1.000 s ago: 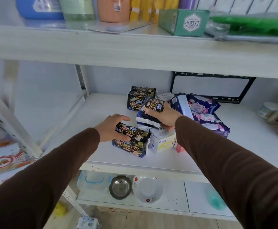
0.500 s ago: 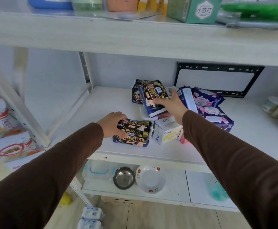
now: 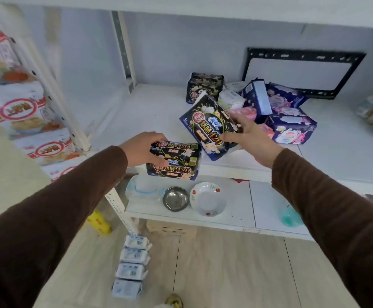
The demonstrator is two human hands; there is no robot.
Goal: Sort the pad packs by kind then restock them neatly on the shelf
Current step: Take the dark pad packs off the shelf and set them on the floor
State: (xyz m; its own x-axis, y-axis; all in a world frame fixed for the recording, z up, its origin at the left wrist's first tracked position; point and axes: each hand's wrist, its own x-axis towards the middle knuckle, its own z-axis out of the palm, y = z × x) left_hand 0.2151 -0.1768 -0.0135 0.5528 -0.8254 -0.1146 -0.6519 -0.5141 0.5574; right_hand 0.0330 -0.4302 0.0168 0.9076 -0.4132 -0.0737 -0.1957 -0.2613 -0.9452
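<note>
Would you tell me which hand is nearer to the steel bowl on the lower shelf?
Left. The left hand grips stacked packs almost directly above the steel bowl; the right hand is farther right.

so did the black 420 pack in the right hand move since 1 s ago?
Yes. The black 420 pack in the right hand has come off the heap of packs, lifted and tilted face-up, toward the shelf front edge and the left hand's stack.

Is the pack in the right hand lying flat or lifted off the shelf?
Lifted and tilted: the right hand grips the dark pack above the shelf.
</note>
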